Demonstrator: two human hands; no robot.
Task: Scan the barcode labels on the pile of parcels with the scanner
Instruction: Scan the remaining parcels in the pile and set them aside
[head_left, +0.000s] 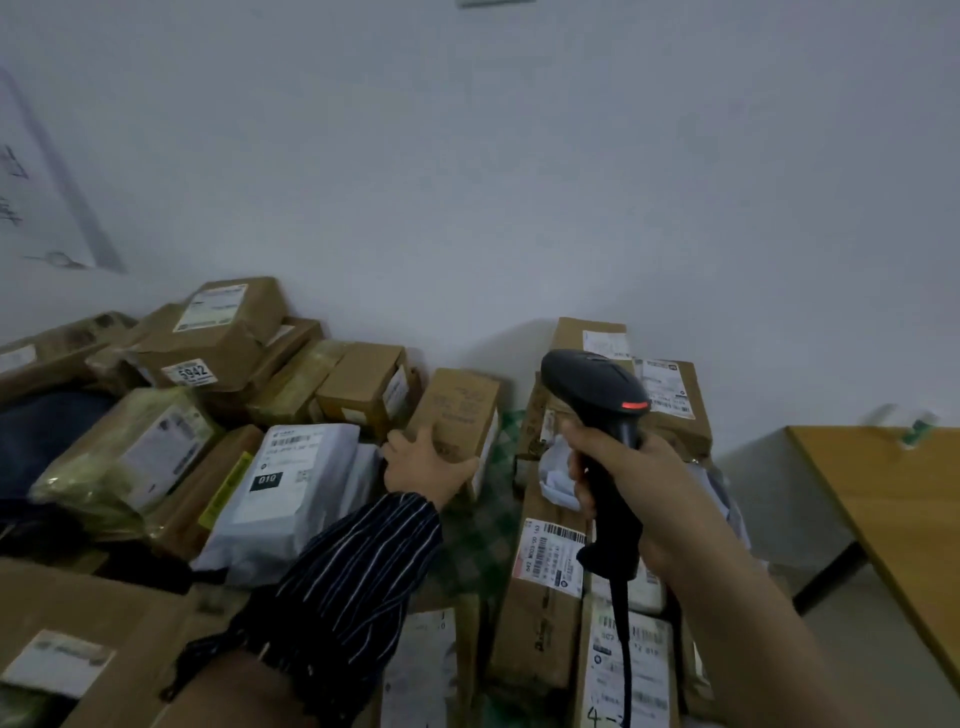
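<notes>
- Against the white wall, a small brown carton (460, 410) sits sealed in the pile of parcels (358, 384); the left hand (423, 465) grips its near end.
- Right of the carton, the right hand (631, 483) clasps the black scanner (597, 397) above a labelled carton (545, 566).
- Left of the carton lies a white mailer (291, 488) marked 010.
- Far right of the carton stands a wooden table (893, 499).

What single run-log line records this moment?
left hand: grips central brown box | right hand: holds scanner | scanner light: red
</notes>
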